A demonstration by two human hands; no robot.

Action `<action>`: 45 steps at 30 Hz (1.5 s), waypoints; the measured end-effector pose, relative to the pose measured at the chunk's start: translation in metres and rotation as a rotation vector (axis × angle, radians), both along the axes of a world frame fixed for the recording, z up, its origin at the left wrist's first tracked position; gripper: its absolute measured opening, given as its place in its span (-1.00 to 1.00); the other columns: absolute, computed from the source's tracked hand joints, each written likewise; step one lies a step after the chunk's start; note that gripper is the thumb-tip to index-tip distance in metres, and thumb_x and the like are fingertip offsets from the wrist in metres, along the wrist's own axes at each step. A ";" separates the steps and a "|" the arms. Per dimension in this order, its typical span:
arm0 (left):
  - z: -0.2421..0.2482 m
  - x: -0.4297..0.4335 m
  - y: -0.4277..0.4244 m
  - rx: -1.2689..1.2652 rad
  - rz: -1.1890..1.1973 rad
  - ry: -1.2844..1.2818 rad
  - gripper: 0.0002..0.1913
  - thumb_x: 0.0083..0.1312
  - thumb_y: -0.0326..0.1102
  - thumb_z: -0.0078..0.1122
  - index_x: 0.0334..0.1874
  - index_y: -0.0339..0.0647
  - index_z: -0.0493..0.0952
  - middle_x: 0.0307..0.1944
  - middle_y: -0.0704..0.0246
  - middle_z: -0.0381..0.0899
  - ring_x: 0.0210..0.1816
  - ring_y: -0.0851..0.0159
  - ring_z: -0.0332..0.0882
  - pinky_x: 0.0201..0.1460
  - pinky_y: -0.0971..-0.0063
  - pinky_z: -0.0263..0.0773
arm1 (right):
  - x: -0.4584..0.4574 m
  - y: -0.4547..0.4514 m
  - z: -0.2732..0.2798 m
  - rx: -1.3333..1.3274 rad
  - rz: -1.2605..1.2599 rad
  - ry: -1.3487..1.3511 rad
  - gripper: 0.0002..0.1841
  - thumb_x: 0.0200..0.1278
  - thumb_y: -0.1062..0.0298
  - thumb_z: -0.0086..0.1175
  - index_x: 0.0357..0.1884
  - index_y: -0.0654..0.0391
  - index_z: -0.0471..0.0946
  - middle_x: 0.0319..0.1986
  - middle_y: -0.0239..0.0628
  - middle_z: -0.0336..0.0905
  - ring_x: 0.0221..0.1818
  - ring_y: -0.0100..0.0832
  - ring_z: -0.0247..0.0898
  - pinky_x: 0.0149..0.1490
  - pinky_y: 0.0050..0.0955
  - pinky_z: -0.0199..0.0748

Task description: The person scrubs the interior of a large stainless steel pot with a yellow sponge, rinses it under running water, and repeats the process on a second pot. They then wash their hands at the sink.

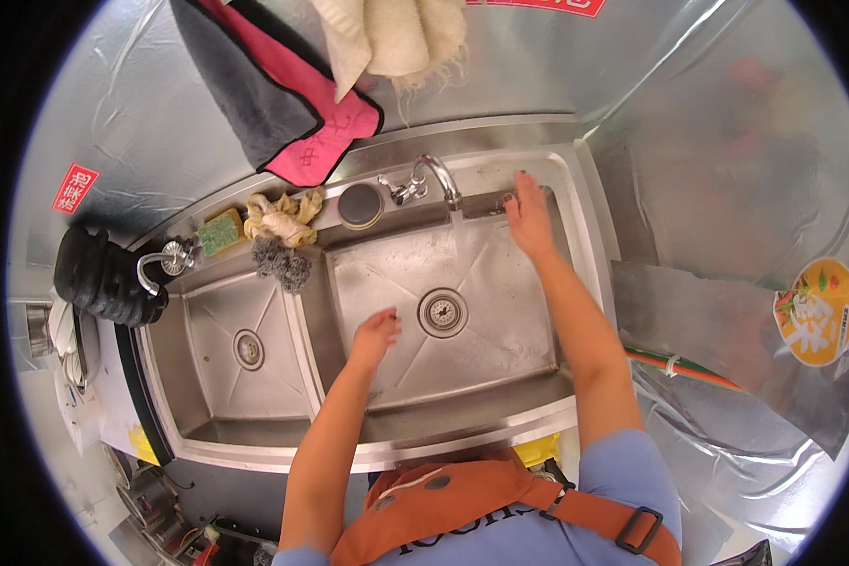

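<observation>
My right hand (528, 216) reaches over the far right corner of the large stainless steel basin (389, 361), fingers stretched and nothing visible in them. It is right of the chrome tap (435, 177), from which a thin stream of water seems to run. Nearer to me, my left hand (377, 336) hovers over the left part of the same basin, loosely curled, holding nothing that I can see. The round drain strainer (443, 313) lies between the two hands. A smaller basin (219, 382) adjoins on the left, with its own drain (249, 349).
Along the back ledge are a round dark-topped object (360, 206), a crumpled yellowish cloth or glove (283, 218), a steel wool scourer (281, 265), a sponge (221, 232) and a second tap (152, 272). A grey-and-pink towel (276, 106) and a cream towel (396, 39) hang above.
</observation>
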State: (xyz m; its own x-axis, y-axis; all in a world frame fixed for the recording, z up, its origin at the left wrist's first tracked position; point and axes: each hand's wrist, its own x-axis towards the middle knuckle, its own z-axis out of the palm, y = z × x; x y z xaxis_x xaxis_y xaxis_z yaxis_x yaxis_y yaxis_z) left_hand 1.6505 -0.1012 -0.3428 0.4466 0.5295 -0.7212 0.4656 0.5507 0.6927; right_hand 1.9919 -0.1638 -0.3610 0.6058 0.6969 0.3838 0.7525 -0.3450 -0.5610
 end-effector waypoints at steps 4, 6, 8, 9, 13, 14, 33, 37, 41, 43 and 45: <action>-0.006 -0.045 -0.017 -0.088 -0.011 0.076 -0.60 0.28 -0.23 -0.08 0.14 -0.25 0.35 -0.08 0.32 0.52 -0.17 0.37 0.52 -0.11 0.53 0.37 | 0.043 0.013 -0.004 -0.268 -0.095 -0.191 -0.34 0.20 0.03 -0.08 0.19 0.35 0.17 0.20 0.10 0.12 0.30 -0.04 -0.04 0.33 -0.15 -0.14; -0.010 -0.071 -0.024 -0.121 0.030 0.137 -0.60 0.28 -0.24 -0.07 0.13 -0.25 0.35 -0.10 0.30 0.53 -0.21 0.37 0.53 -0.14 0.53 0.40 | 0.038 0.025 -0.010 -0.277 -0.067 -0.195 -0.31 0.18 -0.01 -0.08 0.20 0.35 0.15 0.21 0.08 0.10 0.31 -0.04 -0.06 0.35 -0.14 -0.17; -0.014 -0.093 -0.033 -0.157 0.086 0.192 -0.60 0.27 -0.25 -0.06 0.12 -0.26 0.35 -0.12 0.30 0.54 -0.24 0.36 0.54 -0.16 0.52 0.41 | 0.023 0.039 -0.018 -0.209 0.002 -0.288 -0.30 0.16 -0.03 -0.08 0.20 0.34 0.16 0.21 0.06 0.13 0.30 -0.06 -0.03 0.34 -0.16 -0.14; -0.016 -0.102 -0.038 -0.169 0.107 0.199 -0.62 0.28 -0.25 -0.06 0.11 -0.25 0.36 -0.13 0.30 0.54 -0.25 0.36 0.54 -0.18 0.53 0.41 | 0.016 0.046 -0.021 -0.241 0.017 -0.249 -0.31 0.16 -0.03 -0.08 0.19 0.33 0.17 0.20 0.05 0.14 0.30 -0.07 -0.02 0.34 -0.16 -0.13; -0.023 -0.122 -0.057 -0.228 0.171 0.212 -0.64 0.28 -0.26 -0.06 0.09 -0.25 0.37 -0.14 0.30 0.54 -0.28 0.35 0.55 -0.22 0.54 0.39 | -0.001 0.062 -0.022 -0.187 0.292 -0.301 -0.37 0.16 0.02 -0.08 0.16 0.30 0.24 0.18 -0.02 0.21 0.28 -0.11 0.04 0.35 -0.18 -0.09; -0.025 -0.122 -0.060 -0.244 0.181 0.229 -0.64 0.28 -0.26 -0.07 0.09 -0.25 0.37 -0.14 0.30 0.54 -0.28 0.35 0.55 -0.22 0.54 0.39 | -0.005 0.063 -0.019 -0.273 0.392 -0.312 -0.39 0.16 0.04 -0.08 0.15 0.29 0.26 0.17 -0.03 0.23 0.27 -0.12 0.06 0.35 -0.18 -0.08; -0.005 -0.041 -0.062 -0.279 0.023 0.020 -0.63 0.31 -0.28 -0.08 0.12 -0.28 0.36 -0.11 0.28 0.53 -0.23 0.35 0.53 -0.07 0.54 0.39 | -0.108 0.002 -0.014 0.393 -0.194 2.066 -0.70 0.24 0.31 -0.05 -0.12 0.35 0.42 -0.24 -0.13 0.49 -0.16 -0.29 0.43 0.02 -0.34 0.43; -0.006 -0.056 -0.061 -0.268 0.040 0.059 -0.63 0.30 -0.28 -0.08 0.11 -0.28 0.36 -0.11 0.26 0.53 -0.22 0.34 0.54 -0.08 0.54 0.39 | -0.027 0.015 0.014 0.153 0.089 0.742 -0.67 0.20 0.30 -0.03 -0.10 0.35 0.44 -0.13 -0.05 0.48 -0.04 -0.16 0.38 0.10 -0.27 0.31; -0.006 -0.075 -0.060 -0.281 0.096 0.107 -0.64 0.27 -0.29 -0.06 0.09 -0.25 0.35 -0.13 0.26 0.54 -0.23 0.30 0.57 -0.12 0.55 0.42 | 0.013 0.039 0.013 -0.366 0.019 -0.198 -0.43 0.17 0.13 -0.02 0.12 0.35 0.27 0.09 0.04 0.29 0.22 -0.07 0.13 0.28 -0.12 0.01; -0.007 -0.083 -0.061 -0.294 0.119 0.114 -0.65 0.27 -0.29 -0.05 0.08 -0.25 0.36 -0.13 0.26 0.54 -0.24 0.30 0.57 -0.14 0.55 0.42 | 0.001 0.043 0.009 -0.336 0.117 -0.301 -0.34 0.14 0.04 -0.01 0.16 0.34 0.19 0.16 0.02 0.19 0.25 -0.10 0.06 0.33 -0.12 -0.10; -0.008 -0.087 -0.062 -0.307 0.133 0.119 -0.65 0.26 -0.28 -0.04 0.07 -0.24 0.36 -0.13 0.27 0.54 -0.24 0.30 0.57 -0.15 0.54 0.42 | -0.018 0.041 0.009 -0.230 0.284 -0.244 -0.35 0.13 0.04 -0.01 0.16 0.31 0.22 0.16 0.00 0.21 0.24 -0.10 0.07 0.34 -0.13 -0.09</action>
State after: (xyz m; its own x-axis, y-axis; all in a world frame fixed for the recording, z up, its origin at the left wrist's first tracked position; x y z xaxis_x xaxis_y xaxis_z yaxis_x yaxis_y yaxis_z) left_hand 1.5631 -0.1634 -0.3512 0.2915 0.3281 -0.8985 0.4436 0.7858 0.4309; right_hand 1.9738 -0.1225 -0.3523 0.2882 0.9067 0.3078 0.9366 -0.2001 -0.2876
